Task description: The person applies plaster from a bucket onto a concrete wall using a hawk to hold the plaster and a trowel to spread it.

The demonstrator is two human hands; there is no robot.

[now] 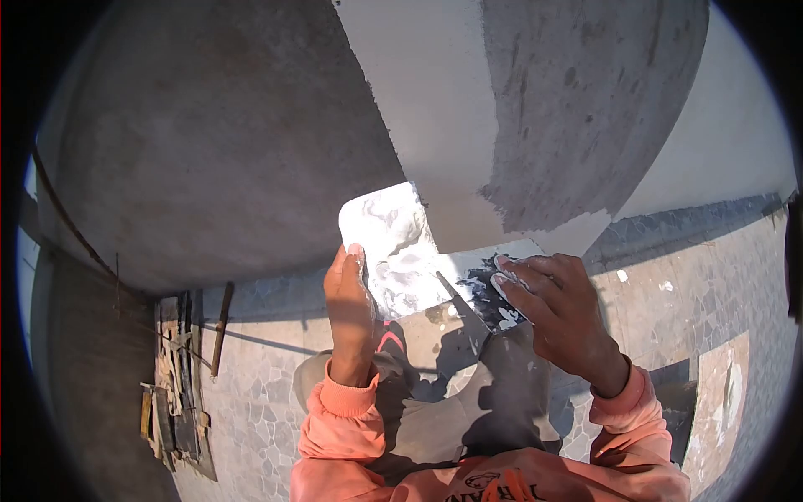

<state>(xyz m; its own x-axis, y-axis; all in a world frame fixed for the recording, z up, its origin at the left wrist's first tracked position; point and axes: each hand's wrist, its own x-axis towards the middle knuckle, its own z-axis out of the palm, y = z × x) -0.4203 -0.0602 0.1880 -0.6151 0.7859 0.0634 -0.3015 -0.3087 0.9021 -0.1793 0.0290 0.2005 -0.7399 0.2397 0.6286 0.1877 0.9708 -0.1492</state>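
My left hand (pixel 350 305) grips a flat board (pixel 391 243) covered with white paste, its thumb on the board's left edge. In my right hand (pixel 556 305) is a wide putty knife (pixel 477 289), smeared white and dark, with my fingers pressed on its face. The knife's left edge meets the board's lower right side. Behind them rises a grey wall (pixel 209 142) with a smooth white coated strip (pixel 435 100).
Pieces of wood (pixel 180 385) lie on the stone-patterned floor (pixel 259 402) at the left, with a stick (pixel 222 330) beside them. A white-stained panel (pixel 717 410) is at the lower right. White splatters dot the floor near the wall.
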